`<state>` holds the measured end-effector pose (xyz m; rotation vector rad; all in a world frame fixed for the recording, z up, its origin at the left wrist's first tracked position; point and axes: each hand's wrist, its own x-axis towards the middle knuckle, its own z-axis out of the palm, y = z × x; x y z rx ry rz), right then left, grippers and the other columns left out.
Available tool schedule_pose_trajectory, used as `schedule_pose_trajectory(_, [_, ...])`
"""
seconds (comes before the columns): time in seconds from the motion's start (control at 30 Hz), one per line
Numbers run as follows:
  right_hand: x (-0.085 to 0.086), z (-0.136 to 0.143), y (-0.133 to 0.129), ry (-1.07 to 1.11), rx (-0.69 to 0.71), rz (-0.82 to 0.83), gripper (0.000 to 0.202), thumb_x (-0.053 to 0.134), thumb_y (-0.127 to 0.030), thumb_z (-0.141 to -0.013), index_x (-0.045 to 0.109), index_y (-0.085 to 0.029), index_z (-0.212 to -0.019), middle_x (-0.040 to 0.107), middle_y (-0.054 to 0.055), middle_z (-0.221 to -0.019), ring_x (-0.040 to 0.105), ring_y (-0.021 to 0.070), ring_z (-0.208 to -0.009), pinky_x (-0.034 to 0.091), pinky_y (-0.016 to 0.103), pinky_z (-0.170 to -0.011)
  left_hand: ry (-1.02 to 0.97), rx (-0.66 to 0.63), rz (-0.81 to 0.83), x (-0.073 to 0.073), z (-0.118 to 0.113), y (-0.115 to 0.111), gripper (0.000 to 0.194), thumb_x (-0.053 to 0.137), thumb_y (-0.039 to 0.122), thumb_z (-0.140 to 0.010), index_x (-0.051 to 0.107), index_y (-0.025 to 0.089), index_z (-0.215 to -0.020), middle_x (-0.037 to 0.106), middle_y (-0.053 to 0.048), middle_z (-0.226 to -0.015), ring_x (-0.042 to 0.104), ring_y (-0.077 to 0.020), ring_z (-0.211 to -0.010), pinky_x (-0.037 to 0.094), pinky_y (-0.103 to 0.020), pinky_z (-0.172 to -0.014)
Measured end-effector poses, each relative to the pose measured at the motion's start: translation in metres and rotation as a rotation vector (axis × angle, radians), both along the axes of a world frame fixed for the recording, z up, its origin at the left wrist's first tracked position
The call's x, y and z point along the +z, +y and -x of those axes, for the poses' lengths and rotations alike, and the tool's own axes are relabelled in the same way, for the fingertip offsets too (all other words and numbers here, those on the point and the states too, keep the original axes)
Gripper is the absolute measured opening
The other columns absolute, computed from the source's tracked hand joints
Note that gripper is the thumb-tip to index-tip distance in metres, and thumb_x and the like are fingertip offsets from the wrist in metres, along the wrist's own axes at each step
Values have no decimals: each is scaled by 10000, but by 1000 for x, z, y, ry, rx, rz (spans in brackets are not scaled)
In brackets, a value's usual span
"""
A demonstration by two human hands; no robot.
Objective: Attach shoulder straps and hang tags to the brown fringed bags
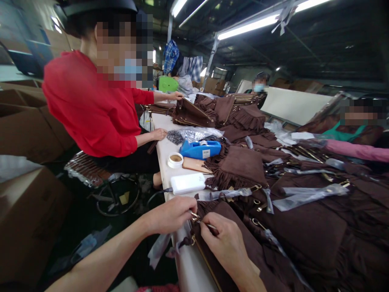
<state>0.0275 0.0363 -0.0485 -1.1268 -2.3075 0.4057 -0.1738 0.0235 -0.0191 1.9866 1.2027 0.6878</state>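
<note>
My left hand (174,213) is closed in a pinch on a small gold metal clasp (193,215) at the corner of a brown suede-like bag (226,219). Just to its right, my right hand (225,237) has thumb and fingers pressed together on a slim, light-coloured piece whose kind I cannot make out. The two hands almost meet over the bag's gold-zipped edge. Below them a second gold hook (192,240) hangs at the table edge, with plastic wrapping (159,248) beside it.
A white power bank (187,183), tape roll (175,159), phone (197,165) and blue tape dispenser (200,149) lie ahead on the white table (165,170). Fringed brown bags (243,162) pile up rightward. A co-worker in red (91,109) sits left, handling a bag. Cardboard boxes (27,219) stand left.
</note>
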Motion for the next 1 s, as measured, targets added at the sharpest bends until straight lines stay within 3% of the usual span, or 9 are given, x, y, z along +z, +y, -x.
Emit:
schedule_pose_trajectory(0.07, [0, 3, -1, -17, 15, -13, 216, 507, -181, -818, 560, -197, -609, 573, -30, -580, 508, 99, -526, 274, 236, -546, -66, -28, 84, -1, 2, 2, 89, 483, 137, -755, 545, 184, -799, 569, 2, -807, 512, -160, -786, 385, -263, -723])
schedule_pose_trajectory(0.23, [-2, 5, -3, -55, 46, 44, 214, 516, -177, -831, 611, -199, -640, 619, -19, -613, 555, 109, -556, 287, 231, -554, -433, 14, 707, -17, 5, 12, 184, 604, 192, -586, 618, 162, -767, 592, 25, -613, 534, -138, -560, 442, -264, -607])
schedule_pose_trajectory(0.3, [-3, 5, -3, -75, 60, 43, 217, 519, -177, -832, 616, -201, -640, 619, -19, -613, 557, 110, -552, 289, 229, -550, -528, 62, 792, -25, 5, 13, 168, 591, 226, -577, 644, 146, -715, 598, 10, -565, 536, -134, -520, 445, -258, -578])
schedule_pose_trajectory(0.4, [-3, 5, -3, -109, 72, 35, 212, 520, -167, -826, 612, -206, -639, 619, -19, -609, 554, 114, -546, 287, 231, -544, -571, 109, 806, -32, 5, 14, 228, 553, 243, -568, 699, 126, -698, 663, -33, -644, 570, -124, -568, 451, -232, -578])
schedule_pose_trajectory(0.57, [-5, 6, -3, -125, 78, 49, 211, 516, -161, -836, 619, -214, -660, 639, -13, -631, 566, 125, -567, 296, 239, -558, -560, 167, 786, -41, 5, 15, 242, 597, 177, -497, 719, 132, -702, 652, -3, -601, 562, -105, -556, 439, -201, -553])
schedule_pose_trajectory(0.77, [-6, 5, -3, -170, 75, 110, 215, 534, -203, -878, 641, -212, -692, 662, -9, -671, 599, 136, -607, 310, 242, -582, -516, 184, 709, -48, 1, 18, 296, 675, 194, -501, 650, 155, -793, 650, 24, -622, 562, -113, -529, 407, -194, -481])
schedule_pose_trajectory(1.0, [-5, 8, -6, -199, 65, 107, 231, 531, -214, -882, 643, -214, -681, 671, -6, -670, 619, 151, -611, 325, 254, -579, -344, 152, 534, -49, -8, 16, 222, 575, 87, -593, 555, 166, -800, 595, 39, -601, 527, -117, -507, 397, -210, -496])
